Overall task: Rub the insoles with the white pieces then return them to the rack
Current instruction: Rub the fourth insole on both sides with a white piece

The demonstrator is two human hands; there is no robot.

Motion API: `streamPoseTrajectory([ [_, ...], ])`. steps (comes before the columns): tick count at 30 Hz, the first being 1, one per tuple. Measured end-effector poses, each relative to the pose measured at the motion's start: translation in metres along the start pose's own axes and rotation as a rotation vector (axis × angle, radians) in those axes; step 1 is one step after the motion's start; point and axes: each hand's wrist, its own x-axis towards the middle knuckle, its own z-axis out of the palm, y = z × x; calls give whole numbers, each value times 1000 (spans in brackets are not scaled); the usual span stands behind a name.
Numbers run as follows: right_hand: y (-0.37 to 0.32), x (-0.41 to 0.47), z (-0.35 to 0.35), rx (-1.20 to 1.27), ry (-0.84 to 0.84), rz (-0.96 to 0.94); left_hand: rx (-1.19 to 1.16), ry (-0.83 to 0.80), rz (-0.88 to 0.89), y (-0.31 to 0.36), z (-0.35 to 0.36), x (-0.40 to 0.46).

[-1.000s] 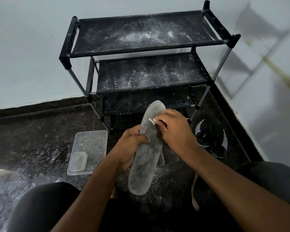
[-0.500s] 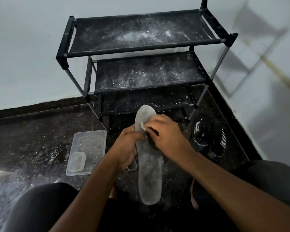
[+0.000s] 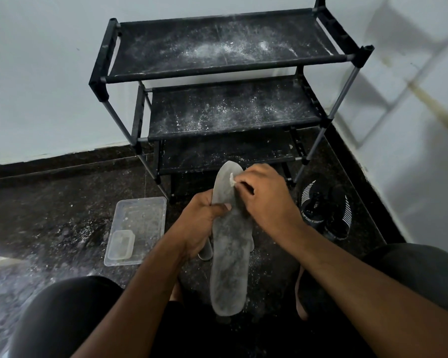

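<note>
At six o'clock, nearest the camera, the person's two knees are framing the scene, and both forearms are reaching forward between them. The left hand (image 3: pixel 201 223) is gripping the insole (image 3: pixel 230 244) around its upper third, thumb lying across the grey face and fingers curled behind, holding it with its heel end hanging toward six o'clock and its toe pointing at twelve. A second insole (image 3: pixel 206 250) appears to be peeking out from behind the first, beside the left wrist; how it is held cannot be told. Just above, the right hand (image 3: pixel 265 196) is pinching a small white piece (image 3: pixel 232 180) between curled fingertips and pressing it against the toe area of the insole, so the rubbing step is under way, working near the far end.

At nine o'clock of the hands a clear plastic tray (image 3: pixel 150 205) is lying on the dusty dark floor (image 3: pixel 49 210), holding a smaller clear box (image 3: pixel 120 244). At three o'clock a pair of black shoes (image 3: pixel 326 208) is sitting by the wall.

At twelve o'clock the black rack (image 3: pixel 228 76) is standing with white powder scattered over its shelves; no insole is lying on it yet.

Judging from this, the next move is calling for continued strokes over the face of the insole, a steady left-hand hold, then placing it on a shelf.
</note>
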Motion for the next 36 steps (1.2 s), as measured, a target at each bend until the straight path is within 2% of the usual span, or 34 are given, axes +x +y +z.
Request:
streamPoseTrajectory([
  [2, -2, -1, -1, 18, 14, -1, 3, 1, -6, 0, 0, 0],
  [6, -16, -13, 4, 31, -130, -127, -3, -4, 11, -2, 0, 1],
  [11, -1, 0, -4, 20, 39, 25, 4, -14, 7, 1, 0, 0],
  [15, -19, -15, 5, 24, -134, -117, 18, -23, 22, -2, 3, -1],
  [20, -2, 0, 0, 3, -7, -25, 17, -29, 17, -1, 2, 1],
  [25, -19, -17, 10, 43, -127, -221, 0, -48, 55, -4, 4, 0],
  [30, -6, -3, 3, 8, 8, -86, -3, -97, -4, -2, -1, 1],
  [34, -14, -16, 13, -56, -95, -242, -22, -98, -1, -4, 2, 2],
  [36, -7, -12, 12, -125, -90, -237, -6, -120, -4, -3, 3, 1],
])
